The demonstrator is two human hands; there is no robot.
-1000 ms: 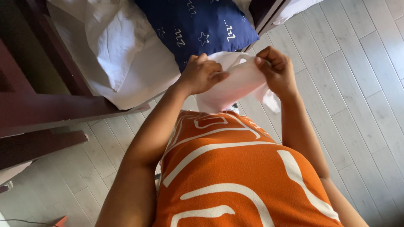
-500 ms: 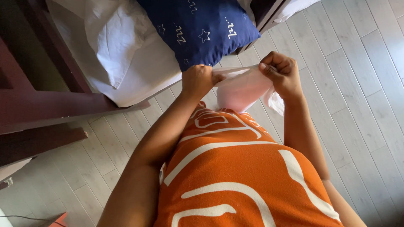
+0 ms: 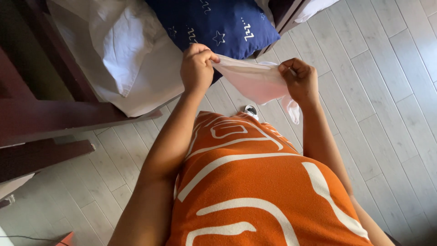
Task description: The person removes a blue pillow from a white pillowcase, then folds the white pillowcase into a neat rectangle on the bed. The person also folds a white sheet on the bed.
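Pale floor, hands stretched cloth wider

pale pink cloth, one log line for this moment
left hand pinches pale pink cloth | right hand grips other end | cloth stretched above grey plank floor

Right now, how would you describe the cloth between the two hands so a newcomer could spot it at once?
Start at the navy star-patterned pillow on the bed at the top. Just below it, the left hand and right hand pinch a pale pink cloth stretched between them. Unlike the white bedding nearby, it is pinkish, small and held in the air.
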